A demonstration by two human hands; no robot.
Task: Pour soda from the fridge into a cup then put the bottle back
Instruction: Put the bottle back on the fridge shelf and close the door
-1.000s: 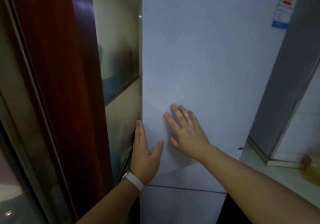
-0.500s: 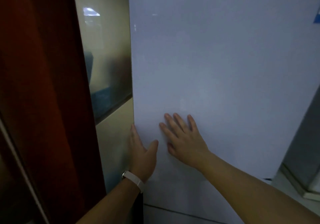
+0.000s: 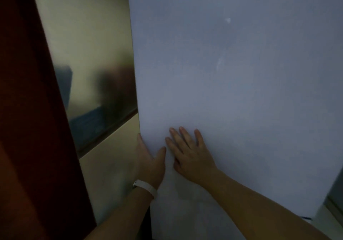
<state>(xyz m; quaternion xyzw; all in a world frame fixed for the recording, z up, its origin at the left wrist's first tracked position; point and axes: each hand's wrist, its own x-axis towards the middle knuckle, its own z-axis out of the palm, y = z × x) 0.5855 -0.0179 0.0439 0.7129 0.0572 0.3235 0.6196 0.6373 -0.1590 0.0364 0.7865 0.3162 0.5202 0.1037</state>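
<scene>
The white fridge door (image 3: 232,91) fills most of the view and looks closed. My left hand (image 3: 151,162) curls around the door's left edge, fingers behind it and thumb on the front; a white band is on that wrist. My right hand (image 3: 191,154) lies flat on the door face just to the right, fingers spread and pointing up. No soda bottle or cup is in view.
A shiny beige and metallic panel (image 3: 96,69) stands directly left of the fridge, with a dark red-brown frame (image 3: 31,128) further left. A grey strip (image 3: 334,199) shows at the lower right past the door's edge.
The view has moved closer and swung left, so the right-hand wall, floor and blue label have left the frame. Both hands keep the same places on the door.
</scene>
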